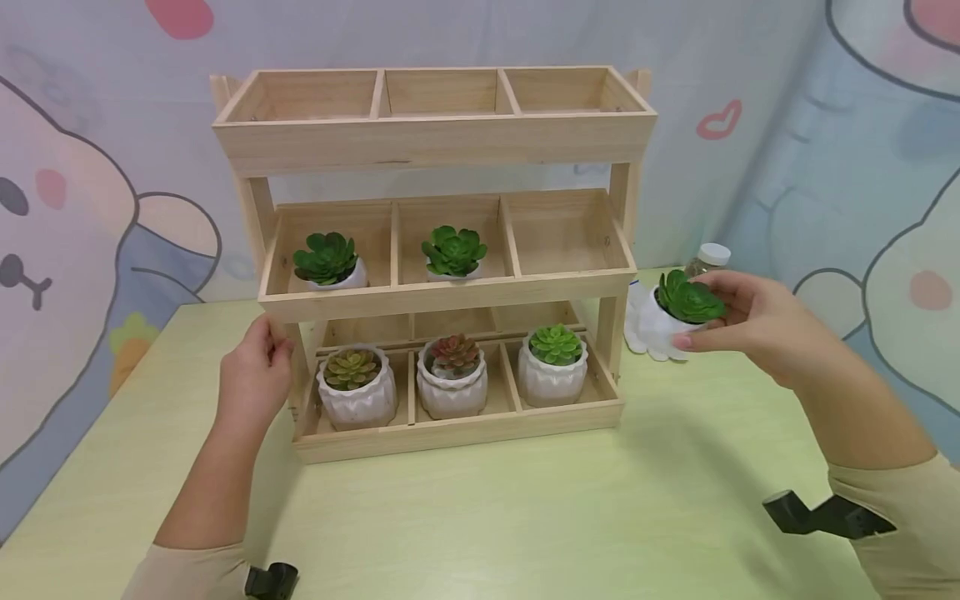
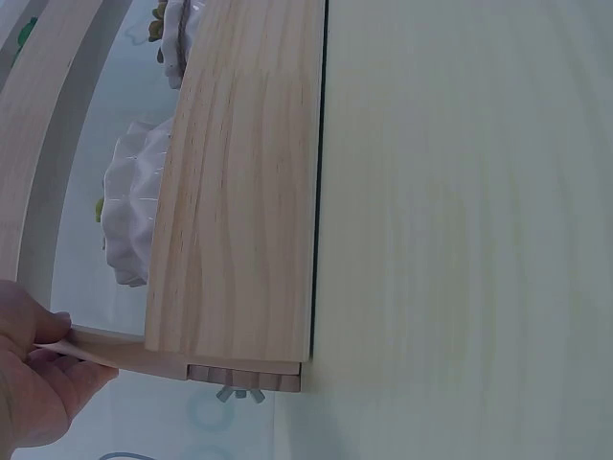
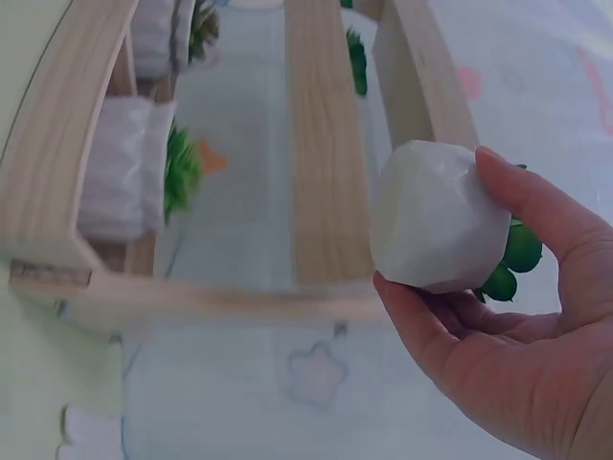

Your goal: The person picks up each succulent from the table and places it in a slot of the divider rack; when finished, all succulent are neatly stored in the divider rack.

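Note:
My right hand (image 1: 757, 321) holds a small potted succulent (image 1: 688, 300) to the right of the wooden shelf; its white faceted pot (image 3: 441, 218) sits between thumb and fingers in the right wrist view. With thumb and fingers, my left hand (image 1: 257, 371) grips the left upright (image 2: 124, 353) of the three-tier wooden shelf (image 1: 442, 287). Two green succulents, one in the left compartment (image 1: 327, 258) and one in the middle compartment (image 1: 453, 252), stand on the middle tier. On the bottom tier are a yellowish succulent (image 1: 356, 387), a reddish succulent (image 1: 453, 375) and a bright green succulent (image 1: 553, 365), all in white pots.
Behind the right hand stands a clear bottle with a white cap (image 1: 713, 254). A white scalloped object (image 1: 637, 321), partly hidden, lies on the pale table (image 1: 480, 517) by the shelf's right side. A printed cartoon backdrop (image 1: 787, 167) hangs behind.

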Available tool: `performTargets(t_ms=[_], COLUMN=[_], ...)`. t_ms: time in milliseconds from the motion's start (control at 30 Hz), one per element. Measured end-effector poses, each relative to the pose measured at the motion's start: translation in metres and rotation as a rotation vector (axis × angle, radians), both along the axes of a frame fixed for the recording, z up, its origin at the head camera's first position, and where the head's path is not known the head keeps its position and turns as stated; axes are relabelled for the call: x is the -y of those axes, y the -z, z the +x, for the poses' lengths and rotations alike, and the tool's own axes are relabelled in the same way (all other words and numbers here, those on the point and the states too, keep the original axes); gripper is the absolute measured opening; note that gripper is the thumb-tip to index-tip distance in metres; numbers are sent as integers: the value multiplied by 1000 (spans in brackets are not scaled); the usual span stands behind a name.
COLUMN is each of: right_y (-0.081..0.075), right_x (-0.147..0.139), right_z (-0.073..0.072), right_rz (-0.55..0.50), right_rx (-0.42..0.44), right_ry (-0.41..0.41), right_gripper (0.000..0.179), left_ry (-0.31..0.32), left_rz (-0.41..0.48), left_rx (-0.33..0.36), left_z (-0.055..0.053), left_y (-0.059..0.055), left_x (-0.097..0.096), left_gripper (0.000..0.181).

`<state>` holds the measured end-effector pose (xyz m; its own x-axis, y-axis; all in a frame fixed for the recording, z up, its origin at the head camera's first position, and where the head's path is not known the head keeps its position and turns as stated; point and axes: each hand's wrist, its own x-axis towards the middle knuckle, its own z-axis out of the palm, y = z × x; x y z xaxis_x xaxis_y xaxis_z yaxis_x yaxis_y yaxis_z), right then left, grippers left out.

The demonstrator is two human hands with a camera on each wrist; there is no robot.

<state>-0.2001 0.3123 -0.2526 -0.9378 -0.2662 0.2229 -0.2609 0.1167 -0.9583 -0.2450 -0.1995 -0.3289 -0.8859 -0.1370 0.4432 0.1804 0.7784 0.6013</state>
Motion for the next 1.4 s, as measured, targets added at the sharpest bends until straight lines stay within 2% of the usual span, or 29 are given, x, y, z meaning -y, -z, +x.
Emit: performTargets(t_ms=[233, 500, 733, 867, 1000, 1400], right_y=[-28, -45, -57, -57, -52, -40], right_x=[37, 60, 77, 87, 94, 105], right_z=[-7, -23, -47, -60, -72, -91], right_rz=[117, 177, 177, 218, 278, 425], right_rx=[-29, 9, -33, -78, -87, -64], right_ry=[8, 144, 230, 303, 356, 341], right_gripper=[38, 39, 45, 49, 58, 70], left_ry=[4, 1, 4, 3, 6, 1], left_rz=[6, -5, -2, 5, 11, 3], left_rx=[-3, 3, -15, -3, -4, 0], left_z=[1, 2, 2, 2, 1, 1], left_y=[-1, 2, 1, 0, 0, -1], left_x=[2, 1, 0, 0, -1, -1], left_gripper=[14, 9, 9, 7, 7, 8])
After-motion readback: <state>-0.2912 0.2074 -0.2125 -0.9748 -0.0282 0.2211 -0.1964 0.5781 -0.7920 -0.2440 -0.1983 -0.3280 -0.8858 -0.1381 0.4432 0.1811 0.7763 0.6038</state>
